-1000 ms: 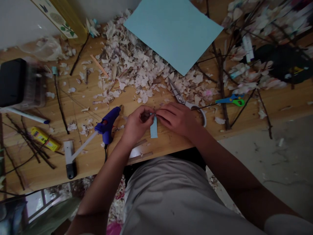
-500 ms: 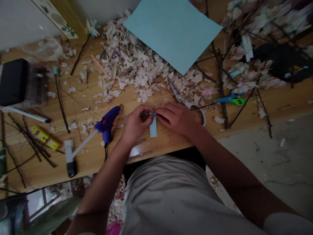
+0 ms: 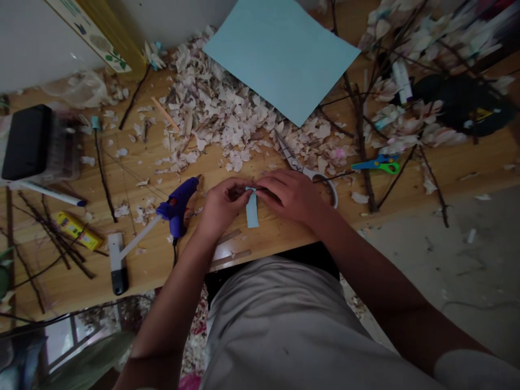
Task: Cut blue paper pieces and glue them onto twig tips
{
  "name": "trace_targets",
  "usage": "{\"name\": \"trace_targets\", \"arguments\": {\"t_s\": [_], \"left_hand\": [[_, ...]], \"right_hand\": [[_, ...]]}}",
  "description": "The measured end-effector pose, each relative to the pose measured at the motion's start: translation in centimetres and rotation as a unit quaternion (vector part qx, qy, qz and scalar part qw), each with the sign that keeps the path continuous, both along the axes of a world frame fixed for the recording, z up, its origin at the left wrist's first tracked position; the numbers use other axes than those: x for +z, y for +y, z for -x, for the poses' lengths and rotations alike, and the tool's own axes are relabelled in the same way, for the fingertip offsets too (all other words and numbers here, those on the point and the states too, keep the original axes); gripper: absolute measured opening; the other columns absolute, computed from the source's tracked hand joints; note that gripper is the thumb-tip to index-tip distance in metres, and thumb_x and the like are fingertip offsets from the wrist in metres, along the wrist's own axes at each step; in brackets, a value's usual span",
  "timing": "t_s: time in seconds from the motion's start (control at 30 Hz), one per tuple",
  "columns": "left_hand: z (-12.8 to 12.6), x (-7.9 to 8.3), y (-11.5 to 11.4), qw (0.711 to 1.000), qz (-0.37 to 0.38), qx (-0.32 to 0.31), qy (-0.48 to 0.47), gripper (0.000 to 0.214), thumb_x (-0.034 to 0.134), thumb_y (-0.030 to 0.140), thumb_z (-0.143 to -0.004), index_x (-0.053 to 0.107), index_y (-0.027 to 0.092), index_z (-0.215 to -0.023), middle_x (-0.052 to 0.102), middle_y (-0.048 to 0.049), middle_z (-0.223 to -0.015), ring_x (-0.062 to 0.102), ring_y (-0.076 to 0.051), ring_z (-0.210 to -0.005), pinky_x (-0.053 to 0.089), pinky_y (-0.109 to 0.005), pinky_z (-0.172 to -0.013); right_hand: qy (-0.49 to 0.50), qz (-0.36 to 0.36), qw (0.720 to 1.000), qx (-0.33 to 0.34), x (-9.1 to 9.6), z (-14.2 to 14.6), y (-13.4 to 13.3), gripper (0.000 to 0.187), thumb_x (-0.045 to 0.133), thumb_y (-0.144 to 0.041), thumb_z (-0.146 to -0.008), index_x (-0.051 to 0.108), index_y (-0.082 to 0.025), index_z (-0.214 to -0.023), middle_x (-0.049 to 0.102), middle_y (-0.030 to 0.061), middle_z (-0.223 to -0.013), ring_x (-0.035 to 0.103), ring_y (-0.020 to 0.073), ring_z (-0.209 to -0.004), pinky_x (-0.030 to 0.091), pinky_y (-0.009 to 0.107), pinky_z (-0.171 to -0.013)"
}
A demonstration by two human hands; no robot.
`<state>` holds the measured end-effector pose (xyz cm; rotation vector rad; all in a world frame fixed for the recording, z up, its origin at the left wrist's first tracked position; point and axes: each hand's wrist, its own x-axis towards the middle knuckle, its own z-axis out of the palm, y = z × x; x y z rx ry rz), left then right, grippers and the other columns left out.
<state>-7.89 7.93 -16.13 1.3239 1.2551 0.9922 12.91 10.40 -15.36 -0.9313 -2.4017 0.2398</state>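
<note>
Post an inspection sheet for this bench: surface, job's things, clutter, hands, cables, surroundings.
Surface: wooden table, littered.
Job's things: light blue paper strip held between the hands; blue sheet at the back.
Clutter: petal scraps, twigs, glue gun, silver scissors, small blue-green scissors.
Hands: left hand and right hand both pinch the strip's top end.
Cables: dark cord runs from the glue gun over the table edge.
Surroundings: grey floor right, white wall behind.

Matt paper strip [image 3: 252, 209], wooden table [image 3: 284, 233]
</note>
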Motion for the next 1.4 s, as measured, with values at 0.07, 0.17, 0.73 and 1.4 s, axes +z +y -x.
{"name": "trace_targets", "arguments": {"t_s": [0.07,0.17,0.73,1.4], "left_hand": [[0.14,-0.08,-0.05,1.000,0.002,-0.002,0.004,0.025,0.076,0.036,-0.083,0.075,0.019,-0.101,0.076,-0.0055,-0.092,0.069,-0.017,-0.081,0.057,-0.030,-0.078],[0.34,-0.13,-0.04,1.000,0.008,-0.009,0.015,0.026,0.075,0.036,-0.084,0.075,0.019,-0.104,0.076,-0.0058,-0.094,0.069,-0.018,-0.082,0.056,-0.030,-0.079],[0.48,0.06,-0.24,0.998,-0.030,-0.026,0.044,0.014,0.072,0.030,-0.085,0.071,0.020,-0.095,0.071,-0.0038,-0.089,0.065,-0.016,-0.080,0.052,-0.028,-0.074],[0.45,0.17,-0.09,0.999,0.026,-0.019,0.006,0.018,0.076,0.032,-0.081,0.072,0.019,-0.092,0.073,-0.0033,-0.087,0.066,-0.015,-0.078,0.052,-0.027,-0.072]], "right_hand": [[-0.008,0.005,1.000,-0.001,0.06,-0.03,0.04,0.021,0.053,-0.029,-0.106,0.071,-0.017,-0.107,0.075,0.0092,-0.101,0.068,0.0248,-0.095,0.055,0.038,-0.082],[-0.020,0.006,1.000,0.007,-0.09,-0.03,0.09,0.021,0.053,-0.027,-0.106,0.072,-0.017,-0.107,0.075,0.0094,-0.101,0.068,0.0245,-0.094,0.054,0.038,-0.082],[0.002,-0.010,1.000,0.029,-0.63,-0.04,0.15,0.017,0.057,-0.024,-0.104,0.072,-0.018,-0.108,0.074,0.0083,-0.105,0.068,0.0231,-0.095,0.055,0.037,-0.082],[-0.006,-0.031,0.999,0.027,-0.52,0.00,0.19,0.016,0.054,-0.023,-0.105,0.070,-0.018,-0.101,0.073,0.0078,-0.099,0.067,0.0228,-0.091,0.052,0.036,-0.077]]}}
